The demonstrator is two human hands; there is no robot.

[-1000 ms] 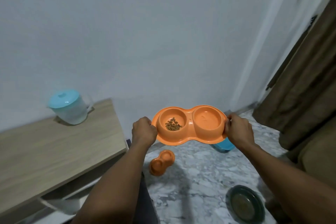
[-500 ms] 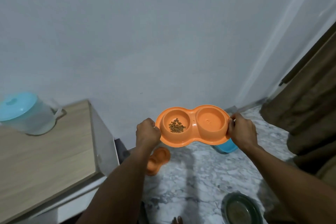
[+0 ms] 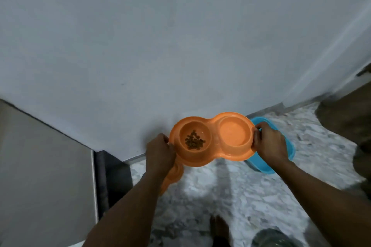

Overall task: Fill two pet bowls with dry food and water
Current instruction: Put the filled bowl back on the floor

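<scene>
The task looks partly done. The orange double bowl [image 3: 213,139] is off the floor [image 3: 230,196], held level in the air near the foot of the wall. The left hand [image 3: 159,152] grips its left end and the right hand [image 3: 270,144] its right end, fingers curled over the rim on both sides. The left well holds a small heap of brown kibble [image 3: 194,143] that covers only part of its bottom. The right well shows a pale, smooth sheen; whether that is water or bare plastic I cannot tell.

A second orange feeder [image 3: 173,174] of the same peanut outline lies on the floor below the left hand, mostly hidden, so its contents cannot be read. By my judgement, it and perhaps the water are what is left.

The held bowl is smooth moulded plastic, two round wells joined by a narrow waist with a broad flat lip. A glossy blue bowl [image 3: 290,150] sits on the veined marble floor by the wall, behind the right hand.
</scene>
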